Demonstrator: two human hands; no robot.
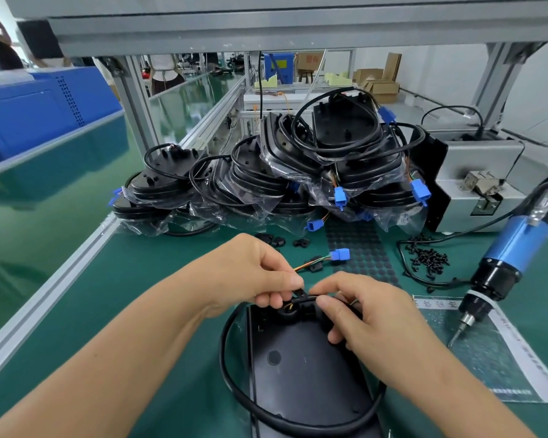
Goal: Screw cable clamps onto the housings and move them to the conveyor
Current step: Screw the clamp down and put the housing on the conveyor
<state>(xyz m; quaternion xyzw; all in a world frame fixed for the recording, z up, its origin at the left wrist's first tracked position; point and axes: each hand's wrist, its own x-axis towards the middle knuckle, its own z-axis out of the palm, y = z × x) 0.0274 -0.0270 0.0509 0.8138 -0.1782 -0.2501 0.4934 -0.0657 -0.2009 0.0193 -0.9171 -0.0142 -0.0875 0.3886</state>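
Note:
A black plastic housing [301, 368] lies flat on the green mat right in front of me, its black cable [231, 380] looping round its left side. My left hand [253, 273] pinches a small black cable clamp [299, 293] at the housing's far edge, over the cable entry. My right hand [361, 314] meets it from the right, thumb and forefinger pinching the same clamp and cable. Thin coloured wires run from there to a blue connector [340, 255] on the mat. Loose black clamps [277, 241] lie just beyond my hands.
A heap of bagged housings with cables [298, 165] fills the back of the bench. A blue electric screwdriver [513, 248] hangs at the right over a printed sheet [500, 358]. Loose black screws [429, 259] lie before a grey feeder box [478, 181]. The conveyor [45, 216] runs along the left.

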